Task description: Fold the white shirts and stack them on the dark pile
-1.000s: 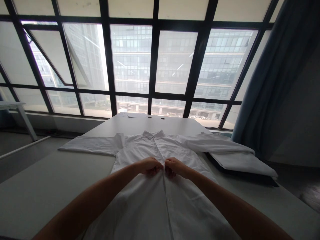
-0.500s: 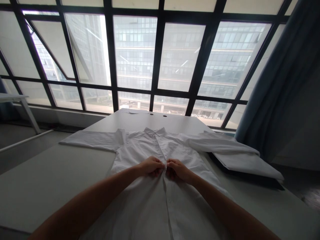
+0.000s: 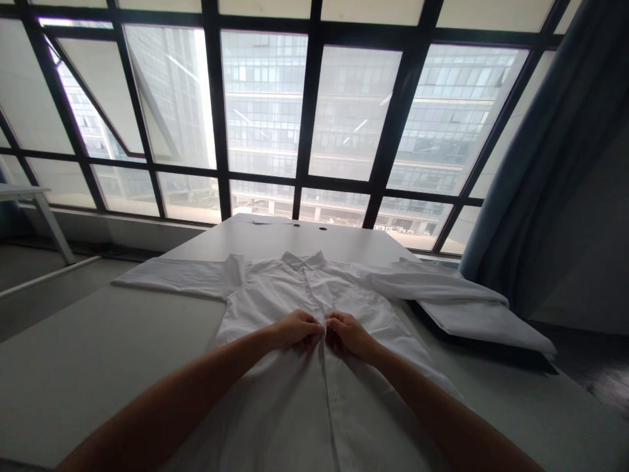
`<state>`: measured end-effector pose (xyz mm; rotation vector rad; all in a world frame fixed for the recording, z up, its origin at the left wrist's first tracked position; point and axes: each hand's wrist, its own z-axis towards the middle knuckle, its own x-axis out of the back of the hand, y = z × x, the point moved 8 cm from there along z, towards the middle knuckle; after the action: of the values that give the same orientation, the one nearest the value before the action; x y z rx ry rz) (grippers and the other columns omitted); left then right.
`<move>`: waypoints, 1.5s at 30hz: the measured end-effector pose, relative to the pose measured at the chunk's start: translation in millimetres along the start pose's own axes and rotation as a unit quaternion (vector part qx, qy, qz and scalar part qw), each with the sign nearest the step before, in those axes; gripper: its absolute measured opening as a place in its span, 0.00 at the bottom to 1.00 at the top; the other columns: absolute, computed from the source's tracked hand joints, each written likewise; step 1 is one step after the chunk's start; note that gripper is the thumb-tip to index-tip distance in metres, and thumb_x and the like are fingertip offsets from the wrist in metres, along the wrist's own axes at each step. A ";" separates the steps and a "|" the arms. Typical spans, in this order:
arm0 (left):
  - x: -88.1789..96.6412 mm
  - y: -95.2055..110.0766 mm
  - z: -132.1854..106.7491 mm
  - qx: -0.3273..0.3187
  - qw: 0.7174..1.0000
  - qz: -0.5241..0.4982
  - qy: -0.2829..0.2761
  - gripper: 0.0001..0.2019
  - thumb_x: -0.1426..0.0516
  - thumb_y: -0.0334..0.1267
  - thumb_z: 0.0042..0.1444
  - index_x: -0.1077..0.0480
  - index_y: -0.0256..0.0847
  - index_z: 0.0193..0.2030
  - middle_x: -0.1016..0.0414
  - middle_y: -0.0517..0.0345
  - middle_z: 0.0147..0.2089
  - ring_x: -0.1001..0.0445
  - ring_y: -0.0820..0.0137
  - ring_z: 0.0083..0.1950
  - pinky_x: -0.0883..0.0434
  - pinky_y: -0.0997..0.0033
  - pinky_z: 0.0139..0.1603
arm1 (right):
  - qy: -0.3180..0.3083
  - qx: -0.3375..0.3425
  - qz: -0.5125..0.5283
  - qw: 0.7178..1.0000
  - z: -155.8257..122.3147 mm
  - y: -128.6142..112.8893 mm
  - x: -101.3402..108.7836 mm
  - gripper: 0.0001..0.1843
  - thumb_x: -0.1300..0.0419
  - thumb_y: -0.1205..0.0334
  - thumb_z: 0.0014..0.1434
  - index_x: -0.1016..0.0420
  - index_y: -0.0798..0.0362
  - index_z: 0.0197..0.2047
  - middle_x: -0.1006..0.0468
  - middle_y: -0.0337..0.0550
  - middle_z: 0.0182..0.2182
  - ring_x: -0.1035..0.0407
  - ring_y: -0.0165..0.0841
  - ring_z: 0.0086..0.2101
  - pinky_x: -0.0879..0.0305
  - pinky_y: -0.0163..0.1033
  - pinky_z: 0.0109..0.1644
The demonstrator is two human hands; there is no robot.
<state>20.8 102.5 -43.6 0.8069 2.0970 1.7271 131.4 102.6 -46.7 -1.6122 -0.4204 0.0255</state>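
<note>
A white button-up shirt (image 3: 275,288) lies face up on a grey table (image 3: 98,354), collar away from me and both sleeves spread out to the sides. My left hand (image 3: 295,330) and my right hand (image 3: 346,335) meet at the middle of the chest. Each hand has its fingers curled and pinches the front placket of the shirt, one on either side of the opening. The fingertips are tucked under, so the button itself is hidden.
The right sleeve (image 3: 442,288) drapes over a dark tray-like object (image 3: 491,344) at the table's right edge. A large black-framed window (image 3: 304,131) fills the background, a blue curtain (image 3: 535,170) hangs at the right, and another table (image 3: 24,196) stands far left.
Both hands stay pinched together at the shirt's placket. The view tilted slightly, so the shirt sits a little higher in the picture.
</note>
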 end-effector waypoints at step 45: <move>0.1 -4.5 2.4 0.018 0.996 0.082 0.028 0.17 0.40 0.50 0.46 0.35 0.37 0.21 0.33 0.65 0.17 0.36 0.79 0.15 0.43 0.79 0.16 | -0.015 -0.068 0.083 0.994 -17.4 1.2 -0.9 0.05 0.42 0.66 0.49 0.26 0.57 0.28 0.20 0.43 0.24 0.27 0.28 0.22 0.34 0.30 0.25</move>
<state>21.0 104.0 -48.5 0.9786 2.1581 1.8174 135.4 85.6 -46.4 -1.7807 -0.3148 0.1504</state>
